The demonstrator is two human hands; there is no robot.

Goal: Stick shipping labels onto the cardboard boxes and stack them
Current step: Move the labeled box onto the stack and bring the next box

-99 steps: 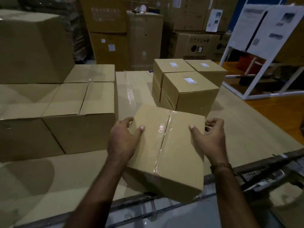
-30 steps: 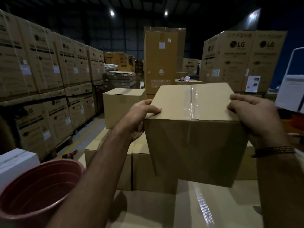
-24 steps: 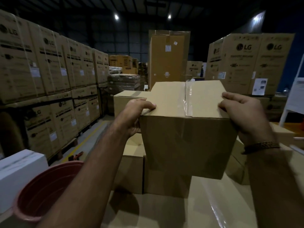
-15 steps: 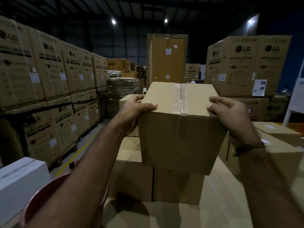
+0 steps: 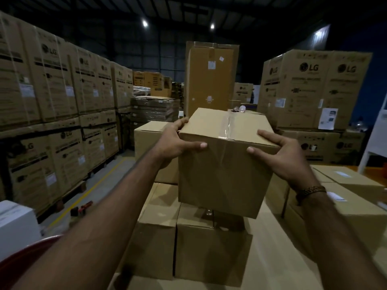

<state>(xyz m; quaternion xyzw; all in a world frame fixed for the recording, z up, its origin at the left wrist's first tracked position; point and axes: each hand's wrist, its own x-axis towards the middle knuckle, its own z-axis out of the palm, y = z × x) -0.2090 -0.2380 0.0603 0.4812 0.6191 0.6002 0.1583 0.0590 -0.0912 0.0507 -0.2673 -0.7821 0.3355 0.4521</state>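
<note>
Ceiling: we see dark roof beams and two bright lamps (image 5: 145, 23) at upper centre.
Floor: grey concrete with a yellow line (image 5: 90, 187) at lower left.
Walls: we see stacked LG cartons (image 5: 52, 84) lining the left.

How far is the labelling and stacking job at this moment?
Done: the boxes at right already carry white labels. In hand: the left hand and right hand hold a taped box above the stacked boxes; no label shows on it. Left: setting it down, and labelling it if it is unlabelled.
</note>
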